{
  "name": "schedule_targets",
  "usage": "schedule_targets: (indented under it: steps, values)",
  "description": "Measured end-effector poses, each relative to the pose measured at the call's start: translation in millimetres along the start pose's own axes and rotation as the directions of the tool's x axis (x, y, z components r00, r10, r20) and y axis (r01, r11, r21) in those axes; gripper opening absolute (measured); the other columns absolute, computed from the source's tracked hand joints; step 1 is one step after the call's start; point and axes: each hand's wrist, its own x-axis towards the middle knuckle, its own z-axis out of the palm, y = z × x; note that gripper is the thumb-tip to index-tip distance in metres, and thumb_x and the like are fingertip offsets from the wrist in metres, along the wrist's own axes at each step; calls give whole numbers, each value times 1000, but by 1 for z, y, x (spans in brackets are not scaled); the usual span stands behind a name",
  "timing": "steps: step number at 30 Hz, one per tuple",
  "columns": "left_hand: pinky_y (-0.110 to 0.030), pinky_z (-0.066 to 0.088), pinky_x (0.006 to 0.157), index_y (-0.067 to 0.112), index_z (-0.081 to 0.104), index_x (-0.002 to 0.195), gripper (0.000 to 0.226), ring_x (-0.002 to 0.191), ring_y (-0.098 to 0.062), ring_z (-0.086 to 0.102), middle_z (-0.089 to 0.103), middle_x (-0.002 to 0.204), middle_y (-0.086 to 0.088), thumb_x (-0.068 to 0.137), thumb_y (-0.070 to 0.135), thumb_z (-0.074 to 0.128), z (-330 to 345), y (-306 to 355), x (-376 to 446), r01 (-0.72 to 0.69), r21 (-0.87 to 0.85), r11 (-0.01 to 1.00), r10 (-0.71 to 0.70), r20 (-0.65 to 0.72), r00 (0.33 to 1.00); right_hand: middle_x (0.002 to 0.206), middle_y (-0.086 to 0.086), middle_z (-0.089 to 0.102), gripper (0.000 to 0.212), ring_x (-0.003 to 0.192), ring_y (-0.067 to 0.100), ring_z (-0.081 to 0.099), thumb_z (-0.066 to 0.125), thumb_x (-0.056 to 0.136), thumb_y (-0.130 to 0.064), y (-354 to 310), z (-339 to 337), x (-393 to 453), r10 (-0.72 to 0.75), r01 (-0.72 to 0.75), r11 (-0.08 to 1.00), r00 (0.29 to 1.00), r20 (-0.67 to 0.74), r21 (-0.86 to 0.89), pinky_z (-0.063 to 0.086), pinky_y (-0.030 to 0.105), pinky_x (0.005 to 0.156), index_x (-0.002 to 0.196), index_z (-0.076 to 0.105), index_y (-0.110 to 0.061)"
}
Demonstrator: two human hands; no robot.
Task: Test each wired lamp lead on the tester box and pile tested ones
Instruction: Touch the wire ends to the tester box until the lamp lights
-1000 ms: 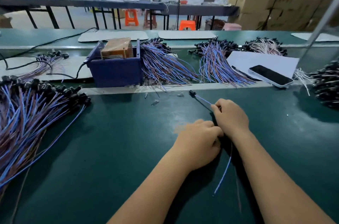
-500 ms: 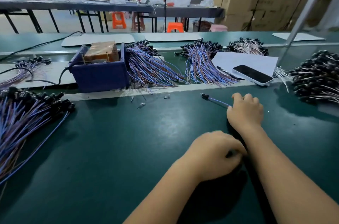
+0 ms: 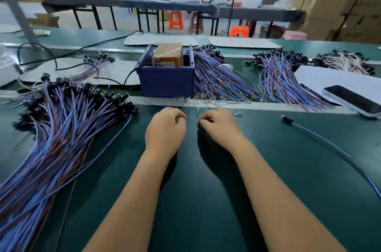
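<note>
Lamp leads are spread over the green bench (image 3: 206, 200) in several heaps: a large fan of blue and brown leads (image 3: 61, 138) with black holders lies at the near left, two more bundles (image 3: 218, 78) lie just right of the tester box, and a paler bundle (image 3: 342, 62) lies at the far right. One single lead (image 3: 309, 130) is laid apart at the near right, its black holder pointing to the far side and its blue wire trailing toward the near right edge. The blue tester box (image 3: 167, 80), with a brown block set inside it and a black cable running off to the left, stands at the middle just beyond a pale strip. Both hands are held side by side just in front of that box. The left hand (image 3: 165, 130) is seen with its fingers curled under, and the right hand (image 3: 220, 128) likewise; whether anything small is pinched in either cannot be told, as the fingertips are blurred and turned down. A few small glassy bits are scattered on the strip near the fingers. A phone (image 3: 354, 101) rests on a white sheet at the right. The step in hand is judged to be the pause between leads, with the single lead set down. The next move is judged to call for a fresh lead to be drawn from a bundle beside the box and its bare ends brought to the tester contacts.
</note>
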Motion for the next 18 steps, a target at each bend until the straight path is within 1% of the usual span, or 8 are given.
schedule_targets:
  steps: [2, 4, 6, 9, 11, 13, 15, 18]
  values:
    - [-36, 43, 89, 20, 73, 98, 22, 115, -24, 51, 59, 129, 3, 90, 18, 53, -13, -19, 10, 38, 195, 980, -12, -132, 991, 121, 5, 56, 26, 121, 27, 42, 54, 92, -33, -14, 10, 3, 64, -69, 996, 995, -77, -63, 33, 36, 100, 115, 66, -31]
    - [-39, 37, 98, 21, 72, 104, 23, 125, -30, 40, 48, 144, -2, 90, 20, 54, -26, -35, 14, 165, 296, 941, -119, -167, 979, 124, 4, 55, 26, 121, 26, 39, 53, 92, -31, -32, 25, -3, 35, -37, 999, 990, -138, -11, 30, 37, 97, 116, 64, -30]
    - [-40, 35, 97, 22, 70, 107, 23, 123, -34, 37, 47, 142, -6, 90, 22, 54, -35, -43, 10, 282, 285, 916, -243, -165, 956, 120, 1, 56, 22, 117, 24, 39, 55, 92, -29, -48, 39, -14, -36, 47, 996, 989, -146, 71, 28, 35, 95, 111, 66, -29]
    - [-40, 37, 83, 24, 68, 111, 28, 114, -34, 37, 51, 131, -7, 87, 16, 58, -45, -48, 4, 304, 354, 885, -220, -258, 941, 115, -4, 58, 16, 114, 18, 39, 56, 92, -28, -62, 49, -24, -88, 102, 980, 992, -88, 168, 26, 29, 96, 101, 68, -29]
    - [-36, 37, 66, 22, 64, 118, 33, 100, -32, 45, 51, 125, -8, 87, 11, 56, -50, -49, 4, 307, 321, 896, -242, -226, 944, 112, -3, 61, 15, 112, 18, 43, 56, 92, -24, -61, 47, -28, -111, 128, 973, 989, -98, 192, 30, 30, 99, 99, 70, -25]
    - [-34, 33, 60, 20, 59, 124, 37, 80, -28, 46, 52, 121, -10, 90, 9, 51, -51, -49, 5, 342, 312, 886, -300, -177, 938, 105, 0, 65, 15, 106, 21, 51, 56, 92, -18, -59, 43, -33, -109, 143, 948, 985, -132, 283, 38, 34, 98, 95, 70, -20]
    - [-35, 33, 61, 17, 56, 126, 38, 76, -29, 45, 55, 118, -12, 90, 6, 48, -49, -47, 5, 364, 324, 873, -321, -180, 930, 93, -4, 66, 16, 96, 15, 57, 55, 92, -14, -57, 40, -40, -108, 153, 912, 984, -138, 380, 44, 27, 87, 88, 69, -19]
    - [-35, 34, 64, 11, 55, 128, 38, 83, -34, 51, 58, 118, -16, 91, 5, 46, -43, -44, 6, 336, 301, 893, -277, -222, 935, 77, -12, 64, 19, 77, 2, 57, 54, 92, -11, -59, 39, -47, -119, 151, 859, 988, -96, 489, 42, 12, 69, 83, 67, -21]
